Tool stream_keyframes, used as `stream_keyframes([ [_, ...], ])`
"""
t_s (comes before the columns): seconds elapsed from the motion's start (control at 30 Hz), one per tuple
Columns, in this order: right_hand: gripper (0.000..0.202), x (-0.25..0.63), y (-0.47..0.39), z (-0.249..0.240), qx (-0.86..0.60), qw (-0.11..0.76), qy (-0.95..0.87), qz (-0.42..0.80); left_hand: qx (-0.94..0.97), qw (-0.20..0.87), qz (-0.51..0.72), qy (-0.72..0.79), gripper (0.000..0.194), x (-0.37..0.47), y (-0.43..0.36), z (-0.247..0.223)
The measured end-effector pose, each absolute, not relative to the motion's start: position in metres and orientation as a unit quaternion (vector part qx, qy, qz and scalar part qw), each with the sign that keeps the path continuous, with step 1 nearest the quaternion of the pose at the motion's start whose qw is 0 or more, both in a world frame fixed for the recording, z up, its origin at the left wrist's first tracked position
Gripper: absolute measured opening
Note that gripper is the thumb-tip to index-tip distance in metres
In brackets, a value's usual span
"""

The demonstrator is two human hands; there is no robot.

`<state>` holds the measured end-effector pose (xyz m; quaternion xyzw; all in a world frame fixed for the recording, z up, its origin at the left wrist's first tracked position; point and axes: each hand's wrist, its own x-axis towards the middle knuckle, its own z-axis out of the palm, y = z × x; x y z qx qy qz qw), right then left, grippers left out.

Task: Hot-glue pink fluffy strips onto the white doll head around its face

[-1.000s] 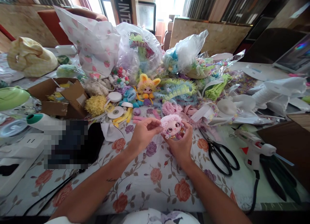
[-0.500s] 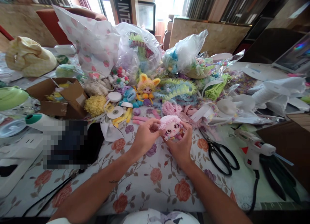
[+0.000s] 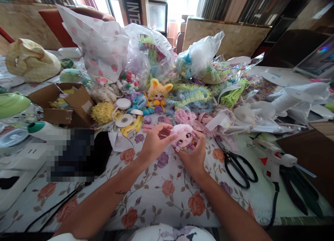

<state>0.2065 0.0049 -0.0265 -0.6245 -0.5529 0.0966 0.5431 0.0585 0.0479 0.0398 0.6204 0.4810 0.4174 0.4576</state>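
One table [image 3: 167, 195], covered with a rose-print cloth, carries everything in view, and the person's two forearms reach across it from 6 o'clock toward its middle. At 11 o'clock a large white bag with a strawberry print [image 3: 101, 46] stands behind the clutter, with a clear plastic bag [image 3: 151, 53] of coloured trims just beside it at 12 o'clock. An open cardboard box [image 3: 65, 103] sits at 9 o'clock of the hands, well apart from them. A white glue gun [image 3: 273, 161] lies at 3 o'clock, its black cord running off the near table edge, and black-handled scissors [image 3: 236, 162] lie between the gun and the hands. A yellow-eared doll [image 3: 158, 93] stands at 12 o'clock of the hands, among ribbon spools and pompoms. The left hand [image 3: 155, 143] is curled narrow, its thumb and forefinger pinched against the left side of the pink-haired doll head [image 3: 184, 136]; whether something thin is held in the pinch cannot be told. The right hand [image 3: 194, 154] cups the doll head from below and from its right side, fingers wrapped around it and closed on it. The doll head is held just above the cloth near the table's middle, face turned toward the camera, touching both hands.
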Motion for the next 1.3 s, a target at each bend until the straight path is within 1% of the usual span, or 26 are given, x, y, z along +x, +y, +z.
stream_keyframes([
  [0.1,0.073,0.206,0.004,-0.026,-0.620,0.539,-0.565,0.077,0.609,0.469,0.415,0.487,0.024,0.060,0.049,0.035],
  [0.17,0.073,0.206,0.004,-0.025,-0.622,0.540,-0.562,0.073,0.589,0.476,0.431,0.491,0.024,0.059,0.051,0.034],
  [0.27,0.072,0.206,0.005,-0.024,-0.621,0.537,-0.566,0.072,0.588,0.486,0.426,0.486,0.028,0.056,0.055,0.036],
  [0.4,0.071,0.207,0.004,-0.024,-0.618,0.539,-0.567,0.075,0.621,0.517,0.360,0.465,0.041,0.054,0.056,0.039],
  [0.47,0.072,0.207,0.004,-0.025,-0.618,0.543,-0.562,0.080,0.606,0.530,0.367,0.466,0.038,0.055,0.055,0.038],
  [0.57,0.072,0.207,0.004,-0.026,-0.614,0.550,-0.560,0.083,0.574,0.532,0.412,0.466,0.030,0.058,0.055,0.032],
  [0.73,0.073,0.207,0.005,-0.025,-0.624,0.547,-0.551,0.090,0.593,0.490,0.444,0.459,0.024,0.056,0.057,0.033],
  [0.8,0.073,0.207,0.005,-0.025,-0.623,0.544,-0.554,0.093,0.610,0.487,0.426,0.457,0.027,0.053,0.058,0.038],
  [0.9,0.070,0.205,0.005,-0.024,-0.615,0.543,-0.565,0.090,0.626,0.517,0.358,0.460,0.039,0.051,0.058,0.043],
  [0.93,0.069,0.205,0.005,-0.024,-0.615,0.543,-0.566,0.086,0.623,0.528,0.345,0.462,0.040,0.051,0.058,0.044],
  [1.07,0.067,0.205,0.005,-0.025,-0.622,0.548,-0.554,0.080,0.590,0.549,0.374,0.459,0.037,0.054,0.057,0.035],
  [1.2,0.068,0.206,0.007,-0.029,-0.628,0.553,-0.538,0.101,0.601,0.514,0.416,0.449,0.028,0.052,0.061,0.027],
  [1.3,0.066,0.206,0.006,-0.031,-0.612,0.543,-0.571,0.073,0.648,0.489,0.387,0.437,0.032,0.048,0.061,0.030],
])
